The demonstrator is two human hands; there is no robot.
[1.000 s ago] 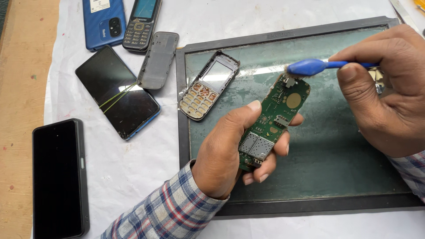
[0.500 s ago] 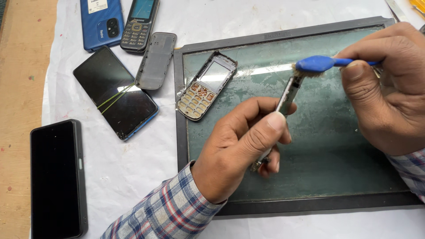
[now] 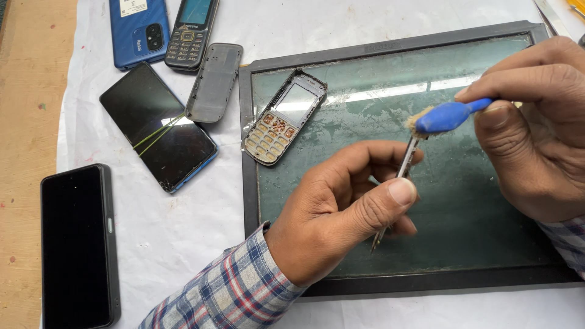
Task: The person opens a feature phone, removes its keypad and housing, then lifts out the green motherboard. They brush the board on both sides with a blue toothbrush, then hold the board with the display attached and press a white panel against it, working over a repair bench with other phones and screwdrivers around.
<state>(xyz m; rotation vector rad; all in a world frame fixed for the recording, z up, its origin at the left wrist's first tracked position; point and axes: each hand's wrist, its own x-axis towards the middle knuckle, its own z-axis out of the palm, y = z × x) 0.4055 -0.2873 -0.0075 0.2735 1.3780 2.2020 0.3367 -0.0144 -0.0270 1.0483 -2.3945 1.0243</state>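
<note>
My left hand [image 3: 341, 207] grips a small phone circuit board [image 3: 406, 159], turned edge-on so only its thin side shows above my thumb. My right hand [image 3: 536, 128] holds a blue-handled brush [image 3: 448, 116], its worn bristles touching the board's upper end. Both hands hover over a dark green glass mat [image 3: 463, 244] with a black frame. A keypad phone's front housing [image 3: 283, 119] lies at the mat's upper left corner.
On the white cloth to the left lie a grey back cover [image 3: 214, 82], a cracked black smartphone [image 3: 158, 125], a blue smartphone [image 3: 139, 30], a dark keypad phone [image 3: 192, 30] and a black phone [image 3: 79, 244]. Wooden tabletop [image 3: 24, 122] runs along the left.
My left hand has rotated the circuit board from face-up to edge-on. The brush stays at the board's top end, shifted slightly right.
</note>
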